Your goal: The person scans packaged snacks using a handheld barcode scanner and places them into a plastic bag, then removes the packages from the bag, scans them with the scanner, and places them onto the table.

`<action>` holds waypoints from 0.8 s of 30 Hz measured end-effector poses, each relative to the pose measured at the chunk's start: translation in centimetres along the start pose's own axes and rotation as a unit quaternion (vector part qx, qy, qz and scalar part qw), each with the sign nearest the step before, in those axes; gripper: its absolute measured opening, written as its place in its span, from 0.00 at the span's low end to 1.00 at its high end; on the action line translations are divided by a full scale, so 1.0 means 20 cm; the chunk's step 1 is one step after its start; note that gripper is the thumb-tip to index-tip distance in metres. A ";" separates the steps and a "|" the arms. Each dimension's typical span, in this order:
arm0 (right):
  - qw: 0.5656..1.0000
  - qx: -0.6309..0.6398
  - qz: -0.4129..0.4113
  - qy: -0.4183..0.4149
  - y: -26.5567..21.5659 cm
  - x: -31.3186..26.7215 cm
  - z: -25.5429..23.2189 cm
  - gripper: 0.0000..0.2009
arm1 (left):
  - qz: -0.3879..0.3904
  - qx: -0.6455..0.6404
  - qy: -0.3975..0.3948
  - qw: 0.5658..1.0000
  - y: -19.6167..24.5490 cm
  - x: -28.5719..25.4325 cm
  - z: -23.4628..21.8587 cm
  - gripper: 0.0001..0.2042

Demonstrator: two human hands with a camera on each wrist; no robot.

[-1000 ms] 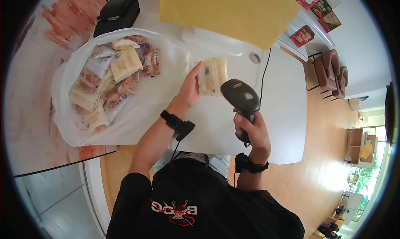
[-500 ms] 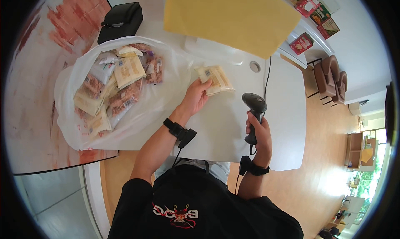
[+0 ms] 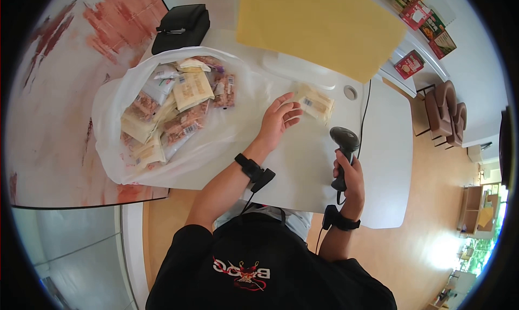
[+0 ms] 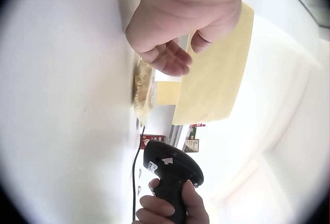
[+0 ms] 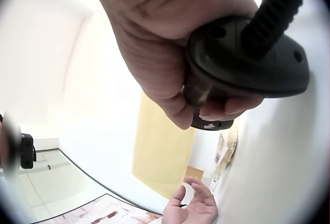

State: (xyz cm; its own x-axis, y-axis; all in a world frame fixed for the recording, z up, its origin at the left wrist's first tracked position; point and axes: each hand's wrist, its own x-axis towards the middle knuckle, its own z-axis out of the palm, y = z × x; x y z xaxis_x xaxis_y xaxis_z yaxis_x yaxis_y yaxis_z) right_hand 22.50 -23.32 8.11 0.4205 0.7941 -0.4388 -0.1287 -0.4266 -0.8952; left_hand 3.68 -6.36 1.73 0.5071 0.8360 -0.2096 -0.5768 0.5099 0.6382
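My right hand (image 3: 348,172) grips the handle of a black barcode scanner (image 3: 345,140), its head over the table's right half. A cream-coloured food packet (image 3: 316,103) with a barcode label lies flat on the white table, beyond and left of the scanner. Just left of that packet is my left hand (image 3: 277,123), its fingers relaxed and holding nothing. The left wrist view shows the packet (image 4: 143,87) edge-on past the fingertips. At the left, a white plastic bag (image 3: 111,148) lies spread, with several cream and pinkish-brown packets (image 3: 186,121) heaped in it.
A large yellow sheet (image 3: 319,29) stands at the table's far side. A tape roll (image 3: 350,92) and the scanner's black cable (image 3: 368,110) lie right of the packet. A black pouch (image 3: 181,31) sits behind the bag; red and green boxes (image 3: 416,15) are at far right.
My left hand has let go of the cream packet and drawn back left of it. The packet now lies farther from me. The scanner has moved away from it, to the right.
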 end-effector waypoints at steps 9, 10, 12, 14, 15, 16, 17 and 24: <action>1.000 -0.007 -0.011 -0.011 0.04 0.03 -0.01 0.16 | 0.136 -0.017 0.156 0.978 0.04 -0.02 -0.03 0.14; 1.000 -0.015 -0.011 -0.008 0.03 0.02 0.00 0.15 | 0.137 -0.016 0.154 0.978 0.06 -0.03 -0.03 0.14; 1.000 -0.023 -0.011 -0.007 0.02 0.01 0.01 0.15 | 0.185 -0.063 0.211 0.958 0.12 -0.04 -0.02 0.12; 0.999 -0.045 -0.020 -0.005 0.01 0.00 0.02 0.15 | 0.210 -0.065 0.253 0.942 0.20 -0.07 0.01 0.11; 0.999 -0.043 -0.021 -0.005 0.01 0.00 0.02 0.15 | 0.232 -0.108 0.309 0.916 0.25 -0.09 0.03 0.11; 0.999 -0.042 -0.024 -0.009 0.02 0.00 0.02 0.15 | 0.253 -0.151 0.363 0.884 0.28 -0.10 0.02 0.11; 0.999 -0.042 -0.027 -0.014 0.02 0.01 0.02 0.15 | 0.254 -0.175 0.357 0.882 0.30 -0.11 -0.05 0.11; 0.998 -0.045 -0.029 -0.021 0.02 0.00 0.01 0.15 | 0.212 -0.245 0.298 0.898 0.43 -0.20 -0.25 0.09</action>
State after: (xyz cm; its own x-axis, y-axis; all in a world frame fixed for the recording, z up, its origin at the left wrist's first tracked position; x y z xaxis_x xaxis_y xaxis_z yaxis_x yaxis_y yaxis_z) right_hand 22.26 -23.28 7.76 0.3867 0.8356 -0.3903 -0.0230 -0.4144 -0.9098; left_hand -6.54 -4.33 4.30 -0.1723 0.8615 -0.4776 -0.9239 0.0269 0.3817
